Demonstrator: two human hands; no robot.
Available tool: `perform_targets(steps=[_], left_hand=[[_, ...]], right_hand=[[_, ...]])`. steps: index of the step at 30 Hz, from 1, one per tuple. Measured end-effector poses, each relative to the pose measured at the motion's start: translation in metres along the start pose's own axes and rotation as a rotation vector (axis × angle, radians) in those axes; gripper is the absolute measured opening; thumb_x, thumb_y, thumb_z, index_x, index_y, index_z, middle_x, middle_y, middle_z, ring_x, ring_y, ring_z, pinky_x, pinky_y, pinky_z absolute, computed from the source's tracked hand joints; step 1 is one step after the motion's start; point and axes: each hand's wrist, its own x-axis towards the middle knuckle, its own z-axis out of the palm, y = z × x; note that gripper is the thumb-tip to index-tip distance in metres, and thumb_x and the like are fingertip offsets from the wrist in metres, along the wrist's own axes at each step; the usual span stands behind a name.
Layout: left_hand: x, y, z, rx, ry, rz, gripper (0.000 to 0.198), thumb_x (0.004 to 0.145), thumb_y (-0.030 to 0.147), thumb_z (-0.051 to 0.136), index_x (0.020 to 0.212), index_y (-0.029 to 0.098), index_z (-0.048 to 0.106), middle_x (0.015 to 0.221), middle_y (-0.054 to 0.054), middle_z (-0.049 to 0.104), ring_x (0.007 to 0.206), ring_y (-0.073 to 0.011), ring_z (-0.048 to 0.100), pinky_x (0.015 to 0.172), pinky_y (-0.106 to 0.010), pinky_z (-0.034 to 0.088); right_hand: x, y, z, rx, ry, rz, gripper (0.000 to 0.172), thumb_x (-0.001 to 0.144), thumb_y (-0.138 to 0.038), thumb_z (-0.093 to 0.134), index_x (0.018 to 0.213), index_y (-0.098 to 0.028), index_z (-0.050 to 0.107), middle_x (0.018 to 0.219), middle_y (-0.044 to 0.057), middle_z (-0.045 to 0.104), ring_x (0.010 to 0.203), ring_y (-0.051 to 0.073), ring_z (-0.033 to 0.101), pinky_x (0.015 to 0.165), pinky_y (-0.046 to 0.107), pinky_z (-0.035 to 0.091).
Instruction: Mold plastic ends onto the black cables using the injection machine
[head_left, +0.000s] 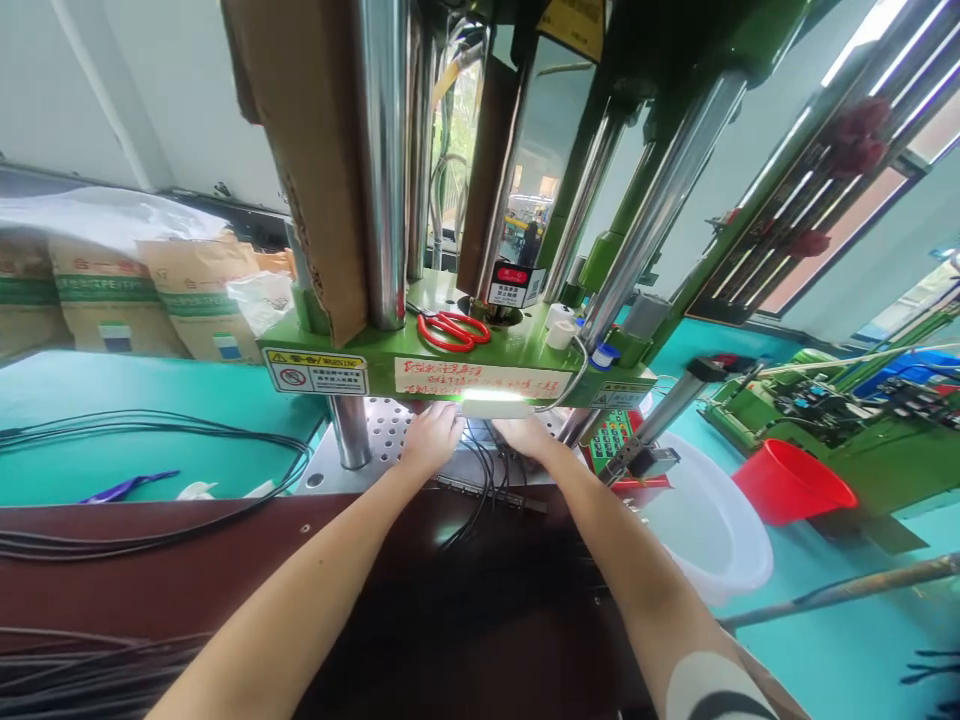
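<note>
Thin black cables (486, 485), slightly glossy and loosely bunched, hang at the centre of the frame between the left hand (433, 438) and the right hand (525, 437), curving down toward the dark tabletop (247, 560). Their upper ends are lost beneath the green press plate (382, 374) and glowing lamp (496, 408) — their lower ends blur into shadow. Fingertips are hidden there too — I cannot tell whether either hand's fingers are apart, together or clamped.
</note>
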Motion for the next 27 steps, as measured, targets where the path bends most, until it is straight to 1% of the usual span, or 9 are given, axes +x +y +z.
perform_targets(steps=[2, 4, 6, 8, 12, 17, 22, 25, 27], left_hand=[[0.003, 0.003, -0.001, 0.012, -0.043, 0.12, 0.034, 0.087, 0.037, 0.037, 0.095, 0.016, 0.062, 0.105, -0.012, 0.063, 0.1, -0.0259, 0.054, 0.09, -0.04, 0.038], [0.006, 0.006, -0.003, 0.005, -0.117, 0.244, 0.039, 0.087, 0.043, 0.036, 0.1, 0.017, 0.061, 0.105, -0.011, 0.063, 0.099, -0.0249, 0.055, 0.091, -0.039, 0.038], [0.009, 0.007, -0.005, -0.015, -0.188, 0.307, 0.045, 0.087, 0.049, 0.033, 0.108, 0.018, 0.058, 0.107, -0.01, 0.063, 0.097, -0.0229, 0.057, 0.09, -0.037, 0.039], [0.013, 0.008, -0.007, -0.024, -0.241, 0.329, 0.049, 0.086, 0.052, 0.031, 0.114, 0.02, 0.055, 0.113, -0.008, 0.062, 0.099, -0.0214, 0.057, 0.09, -0.035, 0.038], [0.023, 0.009, -0.008, -0.03, -0.322, 0.287, 0.047, 0.086, 0.051, 0.032, 0.116, 0.023, 0.054, 0.118, -0.005, 0.06, 0.107, -0.0204, 0.053, 0.094, -0.032, 0.036], [0.033, 0.007, 0.002, -0.041, -0.397, 0.186, 0.05, 0.085, 0.055, 0.028, 0.112, 0.025, 0.059, 0.113, -0.005, 0.062, 0.103, -0.0229, 0.055, 0.088, -0.034, 0.039], [0.036, 0.006, 0.008, -0.032, -0.391, 0.164, 0.05, 0.085, 0.054, 0.028, 0.113, 0.025, 0.058, 0.11, -0.006, 0.063, 0.102, -0.023, 0.056, 0.089, -0.035, 0.038], [0.031, 0.006, 0.003, -0.021, -0.366, 0.159, 0.051, 0.086, 0.054, 0.028, 0.113, 0.022, 0.058, 0.107, -0.008, 0.064, 0.102, -0.0238, 0.055, 0.091, -0.037, 0.037], [0.023, 0.002, -0.002, -0.001, -0.312, 0.135, 0.053, 0.086, 0.053, 0.027, 0.114, 0.019, 0.056, 0.11, -0.011, 0.062, 0.107, -0.0245, 0.053, 0.092, -0.038, 0.036]], right_hand=[[-0.011, 0.002, 0.0, -0.025, -0.058, -0.03, 0.029, 0.088, -0.033, 0.042, 0.103, -0.016, 0.061, 0.101, 0.009, 0.065, 0.097, 0.021, 0.055, 0.09, 0.034, 0.037], [-0.016, 0.001, 0.002, -0.052, -0.098, -0.061, 0.034, 0.087, -0.038, 0.042, 0.105, -0.015, 0.06, 0.101, 0.011, 0.065, 0.099, 0.022, 0.055, 0.091, 0.035, 0.036], [-0.016, -0.001, 0.005, -0.075, -0.112, -0.079, 0.038, 0.088, -0.041, 0.042, 0.106, -0.013, 0.06, 0.104, 0.013, 0.064, 0.101, 0.024, 0.054, 0.092, 0.037, 0.035], [-0.015, -0.002, 0.007, -0.093, -0.11, -0.084, 0.039, 0.087, -0.041, 0.042, 0.107, -0.012, 0.059, 0.107, 0.015, 0.063, 0.103, 0.025, 0.053, 0.093, 0.038, 0.034], [-0.011, -0.004, 0.009, -0.103, -0.109, -0.07, 0.037, 0.087, -0.037, 0.041, 0.106, -0.012, 0.061, 0.103, 0.014, 0.065, 0.099, 0.025, 0.056, 0.09, 0.036, 0.036], [-0.005, -0.007, 0.01, -0.086, -0.096, -0.037, 0.036, 0.087, -0.032, 0.039, 0.11, -0.014, 0.06, 0.108, 0.012, 0.064, 0.101, 0.024, 0.055, 0.091, 0.033, 0.037], [0.002, -0.004, 0.011, -0.071, -0.1, -0.035, 0.036, 0.088, -0.031, 0.038, 0.109, -0.015, 0.061, 0.109, 0.011, 0.064, 0.104, 0.023, 0.054, 0.093, 0.032, 0.035], [0.005, -0.001, 0.01, -0.068, -0.101, -0.038, 0.034, 0.088, -0.03, 0.037, 0.108, -0.017, 0.062, 0.11, 0.009, 0.064, 0.105, 0.022, 0.053, 0.095, 0.032, 0.034], [0.006, -0.002, 0.009, -0.065, -0.097, -0.038, 0.035, 0.09, -0.03, 0.035, 0.108, -0.018, 0.062, 0.11, 0.008, 0.064, 0.106, 0.021, 0.053, 0.096, 0.032, 0.033]])
